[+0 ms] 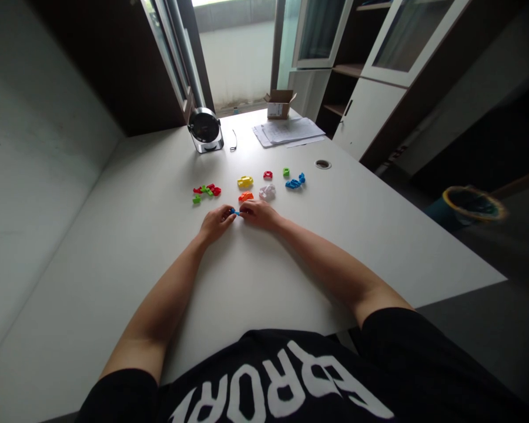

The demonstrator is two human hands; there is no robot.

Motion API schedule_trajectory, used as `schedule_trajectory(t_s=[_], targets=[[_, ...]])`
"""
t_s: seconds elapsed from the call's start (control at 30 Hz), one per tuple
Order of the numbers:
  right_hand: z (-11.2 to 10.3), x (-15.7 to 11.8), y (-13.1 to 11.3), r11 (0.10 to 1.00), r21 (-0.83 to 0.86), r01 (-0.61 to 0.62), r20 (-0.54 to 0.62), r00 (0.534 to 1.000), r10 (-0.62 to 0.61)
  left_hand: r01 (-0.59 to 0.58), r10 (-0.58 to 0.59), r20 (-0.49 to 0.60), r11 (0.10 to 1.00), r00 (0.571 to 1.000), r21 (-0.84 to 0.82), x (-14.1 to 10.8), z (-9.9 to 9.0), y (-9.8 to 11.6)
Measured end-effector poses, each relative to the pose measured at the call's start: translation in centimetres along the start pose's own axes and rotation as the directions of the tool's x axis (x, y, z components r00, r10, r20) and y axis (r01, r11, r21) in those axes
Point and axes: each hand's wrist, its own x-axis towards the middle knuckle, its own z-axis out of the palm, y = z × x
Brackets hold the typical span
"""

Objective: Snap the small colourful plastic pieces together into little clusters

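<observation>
Pinching one small blue plastic piece (235, 212), left hand (216, 223) and right hand (256, 214) are both gripping it above the white desk (335, 252). Seven clusters are lying just ahead: red-green (207, 191), yellow (245, 182), orange (245, 197), red (268, 174), translucent white (267, 191), green (286, 171), blue (295, 182). Fingers (243, 214) are hiding most of the held piece; per-cluster counts are hard to make out.

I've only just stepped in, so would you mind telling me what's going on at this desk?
A person at a white desk is holding a small blue plastic piece between the left hand and right hand. Just ahead lie small groups of red and green pieces, a yellow piece, an orange piece, a whitish piece and blue pieces.
</observation>
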Motion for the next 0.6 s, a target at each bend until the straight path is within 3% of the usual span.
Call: schedule_trajectory(t_s=[0.6], targets=[[0.17, -0.09, 0.11, 0.999, 0.009, -0.034, 0.01, 0.999, 0.034, -0.001, 0.0, 0.017, 1.0, 1.0, 0.025, -0.05, -0.24, 0.31]])
